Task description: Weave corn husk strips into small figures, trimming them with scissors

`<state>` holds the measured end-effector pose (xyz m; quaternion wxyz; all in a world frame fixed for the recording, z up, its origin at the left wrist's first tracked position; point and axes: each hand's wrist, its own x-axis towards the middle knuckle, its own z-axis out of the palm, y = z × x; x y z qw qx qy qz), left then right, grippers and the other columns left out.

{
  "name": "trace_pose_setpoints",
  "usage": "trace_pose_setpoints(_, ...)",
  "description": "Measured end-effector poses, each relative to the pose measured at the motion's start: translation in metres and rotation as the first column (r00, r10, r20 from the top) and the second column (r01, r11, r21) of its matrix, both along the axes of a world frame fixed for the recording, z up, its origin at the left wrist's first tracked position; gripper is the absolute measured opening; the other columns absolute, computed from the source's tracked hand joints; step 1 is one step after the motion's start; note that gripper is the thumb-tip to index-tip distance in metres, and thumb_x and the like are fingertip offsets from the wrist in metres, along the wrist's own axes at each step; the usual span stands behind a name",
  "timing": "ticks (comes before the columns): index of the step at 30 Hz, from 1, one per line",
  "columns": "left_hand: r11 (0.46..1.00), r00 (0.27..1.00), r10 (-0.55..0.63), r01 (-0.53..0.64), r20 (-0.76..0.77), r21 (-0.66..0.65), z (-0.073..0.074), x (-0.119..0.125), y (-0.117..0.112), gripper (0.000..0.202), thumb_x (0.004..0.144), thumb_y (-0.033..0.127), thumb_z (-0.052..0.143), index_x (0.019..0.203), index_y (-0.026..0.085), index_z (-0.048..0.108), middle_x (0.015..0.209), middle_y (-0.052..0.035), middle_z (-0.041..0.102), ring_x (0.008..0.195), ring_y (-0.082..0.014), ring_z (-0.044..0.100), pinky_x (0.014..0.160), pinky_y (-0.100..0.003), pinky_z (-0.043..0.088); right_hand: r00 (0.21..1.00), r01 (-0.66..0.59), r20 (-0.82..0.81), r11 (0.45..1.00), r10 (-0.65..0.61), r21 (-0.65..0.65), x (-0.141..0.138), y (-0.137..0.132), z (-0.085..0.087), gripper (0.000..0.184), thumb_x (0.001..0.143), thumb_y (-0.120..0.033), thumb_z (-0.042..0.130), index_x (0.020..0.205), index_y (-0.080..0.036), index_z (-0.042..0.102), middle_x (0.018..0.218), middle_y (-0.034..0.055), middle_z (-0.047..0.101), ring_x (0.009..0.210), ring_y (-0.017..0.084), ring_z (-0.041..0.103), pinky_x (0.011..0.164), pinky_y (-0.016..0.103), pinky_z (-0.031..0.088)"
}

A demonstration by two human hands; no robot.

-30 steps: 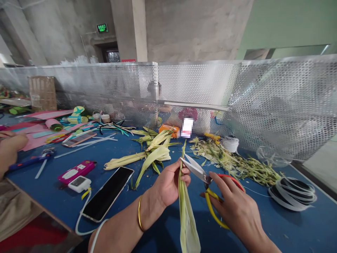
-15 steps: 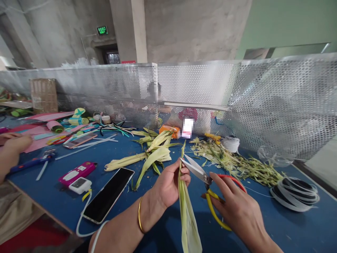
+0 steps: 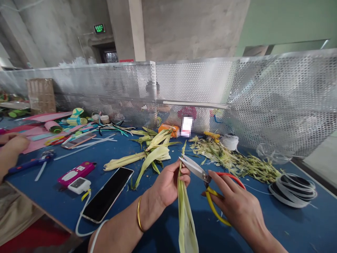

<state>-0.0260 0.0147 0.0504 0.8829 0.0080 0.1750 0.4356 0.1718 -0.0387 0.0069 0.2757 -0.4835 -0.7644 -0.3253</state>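
In my left hand (image 3: 170,184) I pinch a pale green corn husk (image 3: 186,218) near its narrow top end. The husk hangs down past the bottom of the view. My right hand (image 3: 234,200) grips scissors (image 3: 196,168) with red and yellow handles. Their blades are parted and point up and left at the husk's top, just above my left fingertips; whether they touch it I cannot tell. A bundle of corn husks (image 3: 154,151) lies on the blue table (image 3: 210,239) beyond my left hand. A heap of husk scraps (image 3: 237,161) lies beyond my right hand.
Left of my forearm lie a black phone (image 3: 107,195), a white charging cable (image 3: 79,230) and a pink power bank (image 3: 77,174). A coil of white strip (image 3: 292,189) is at the right. A perforated metal screen (image 3: 195,80) borders the back. Another person's hand (image 3: 17,144) is far left.
My view has shifted slightly, so the scene sits a little higher and farther left. The husk's lower end has swung a little left. Both hands keep their holds.
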Motion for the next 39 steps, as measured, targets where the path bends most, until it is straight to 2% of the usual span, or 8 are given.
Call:
trace_pose_setpoints(4, 1.0, 1.0, -0.005, 0.005, 0.008, -0.004, 0.0, 0.0, 0.001, 0.021, 0.095, 0.016, 0.049, 0.075, 0.01, 0.053, 0.064, 0.0004, 0.049, 0.05, -0.0053, 0.046, 0.04, -0.013, 0.033, 1.0, 0.0, -0.01, 1.0, 0.0, -0.009, -0.002, 0.0, -0.001, 0.052, 0.102, -0.043, 0.023, 0.116, -0.014, 0.063, 0.09, 0.0084, 0.072, 0.061, 0.015, 0.069, 0.04, 0.023, 0.046)
trace_pose_setpoints(9, 1.0, 1.0, -0.003, 0.003, 0.007, -0.012, 0.0, 0.0, 0.001, 0.022, 0.095, 0.017, 0.049, 0.075, 0.01, 0.052, 0.064, 0.0008, 0.048, 0.05, -0.0049, 0.045, 0.04, -0.012, 0.033, 0.999, -0.011, -0.049, 1.0, 0.009, -0.027, -0.003, 0.0, -0.006, 0.047, 0.1, -0.047, 0.032, 0.117, -0.015, 0.062, 0.094, 0.009, 0.073, 0.067, 0.016, 0.07, 0.043, 0.022, 0.049)
trace_pose_setpoints(20, 1.0, 1.0, -0.009, 0.009, 0.016, -0.005, -0.002, 0.0, 0.003, 0.023, 0.096, 0.019, 0.048, 0.075, 0.009, 0.052, 0.066, 0.0005, 0.048, 0.051, -0.005, 0.047, 0.04, -0.012, 0.034, 0.994, 0.0, -0.111, 0.991, -0.015, -0.131, -0.004, -0.002, -0.015, 0.045, 0.098, -0.05, 0.036, 0.124, -0.019, 0.056, 0.1, 0.0084, 0.072, 0.07, 0.018, 0.07, 0.045, 0.024, 0.05)
trace_pose_setpoints(28, 1.0, 1.0, -0.011, 0.01, 0.02, 0.027, -0.001, 0.0, 0.002, 0.022, 0.097, 0.017, 0.046, 0.078, 0.009, 0.053, 0.067, 0.0001, 0.049, 0.052, -0.0048, 0.047, 0.041, -0.012, 0.035, 0.975, -0.057, -0.223, 0.979, 0.012, -0.195, -0.005, -0.001, -0.024, 0.037, 0.097, -0.042, 0.042, 0.124, -0.022, 0.056, 0.102, 0.0082, 0.071, 0.07, 0.018, 0.07, 0.047, 0.023, 0.051)
trace_pose_setpoints(31, 0.999, 1.0, 0.001, -0.001, 0.008, 0.035, -0.001, -0.001, 0.003, 0.019, 0.097, 0.018, 0.046, 0.08, 0.01, 0.053, 0.068, 0.0003, 0.049, 0.051, -0.0045, 0.046, 0.041, -0.012, 0.035, 0.947, -0.032, -0.318, 0.978, -0.037, -0.208, -0.002, 0.0, -0.018, 0.035, 0.094, -0.042, 0.047, 0.122, -0.022, 0.056, 0.1, 0.0074, 0.072, 0.072, 0.019, 0.071, 0.053, 0.024, 0.053)
trace_pose_setpoints(34, 0.998, 0.999, 0.019, -0.017, -0.035, 0.057, -0.003, -0.001, 0.005, 0.016, 0.096, 0.02, 0.049, 0.084, 0.01, 0.055, 0.068, 0.0009, 0.049, 0.052, -0.0046, 0.047, 0.042, -0.013, 0.036, 0.912, 0.064, -0.383, 0.973, -0.148, -0.223, 0.007, 0.005, -0.012, 0.031, 0.091, -0.04, 0.052, 0.117, -0.023, 0.059, 0.099, 0.0069, 0.074, 0.069, 0.02, 0.072, 0.049, 0.024, 0.05)
trace_pose_setpoints(36, 0.996, 0.997, 0.032, -0.026, -0.072, 0.082, -0.006, -0.001, 0.007, 0.013, 0.095, 0.02, 0.051, 0.091, 0.009, 0.059, 0.068, 0.0012, 0.049, 0.052, -0.0046, 0.048, 0.043, -0.013, 0.038, 0.914, 0.125, -0.336, 0.946, -0.228, -0.3, 0.017, 0.011, -0.014, 0.027, 0.089, -0.038, 0.053, 0.11, -0.024, 0.062, 0.09, 0.0052, 0.076, 0.061, 0.02, 0.07, 0.042, 0.024, 0.044)
trace_pose_setpoints(39, 0.99, 0.987, 0.05, -0.029, -0.154, 0.136, -0.01, 0.0, 0.008, 0.014, 0.094, 0.019, 0.054, 0.097, 0.007, 0.062, 0.066, 0.0013, 0.049, 0.051, -0.0044, 0.047, 0.044, -0.014, 0.039, 0.937, 0.22, -0.157, 0.874, -0.313, -0.434, 0.029, 0.02, -0.024, 0.023, 0.087, -0.037, 0.054, 0.102, -0.024, 0.066, 0.074, 0.0042, 0.075, 0.049, 0.02, 0.066, 0.038, 0.024, 0.035)
